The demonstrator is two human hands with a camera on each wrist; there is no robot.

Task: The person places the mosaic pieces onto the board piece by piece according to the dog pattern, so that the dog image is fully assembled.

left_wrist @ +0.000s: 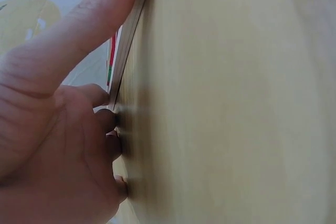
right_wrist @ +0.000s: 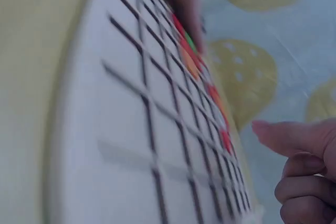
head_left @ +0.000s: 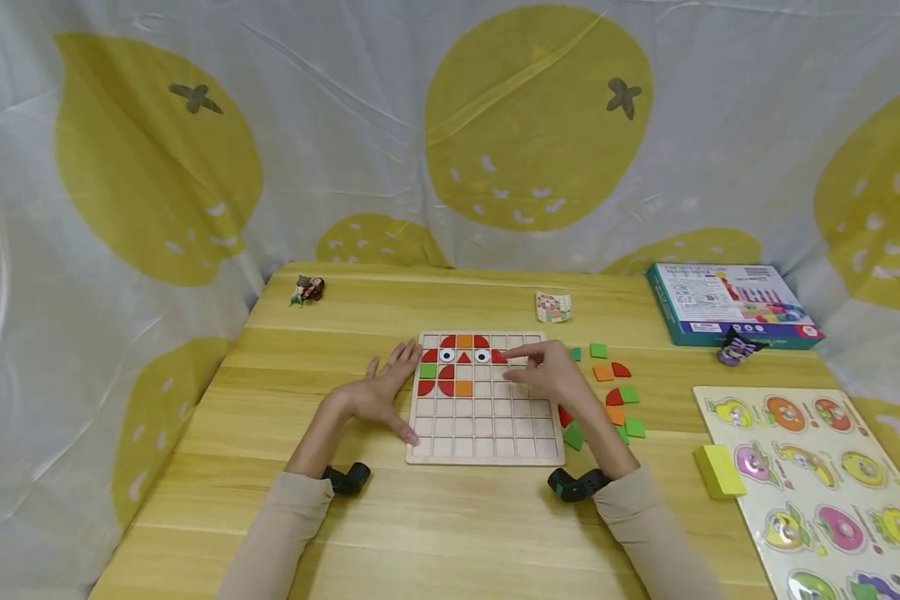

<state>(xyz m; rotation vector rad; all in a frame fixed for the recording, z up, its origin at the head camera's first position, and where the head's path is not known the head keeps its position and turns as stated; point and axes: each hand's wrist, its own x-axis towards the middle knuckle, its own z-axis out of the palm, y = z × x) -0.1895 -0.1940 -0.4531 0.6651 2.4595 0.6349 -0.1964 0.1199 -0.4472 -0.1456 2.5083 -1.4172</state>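
Observation:
A wooden grid board [head_left: 487, 429] lies on the table. Red, orange and green tiles, with two round eye tiles [head_left: 482, 356], fill part of its upper left. My left hand [head_left: 378, 392] rests spread along the board's left edge, its thumb at the lower left corner; the left wrist view shows that thumb [left_wrist: 100, 19] against the board's side. Over the board's upper right is my right hand [head_left: 551, 371], with the index fingertip at a red quarter-round tile [head_left: 498, 357] and the thumb apart below. Nothing shows between the right thumb [right_wrist: 278, 135] and fingers in the right wrist view.
Several loose green, orange and red tiles [head_left: 603, 372] lie right of the board, some partly behind my right arm. A small pattern card [head_left: 553, 307] lies behind it. Farther right are a box [head_left: 731, 304], a figurine [head_left: 738, 348], a yellow block [head_left: 718, 472] and a fruit puzzle board [head_left: 791, 429].

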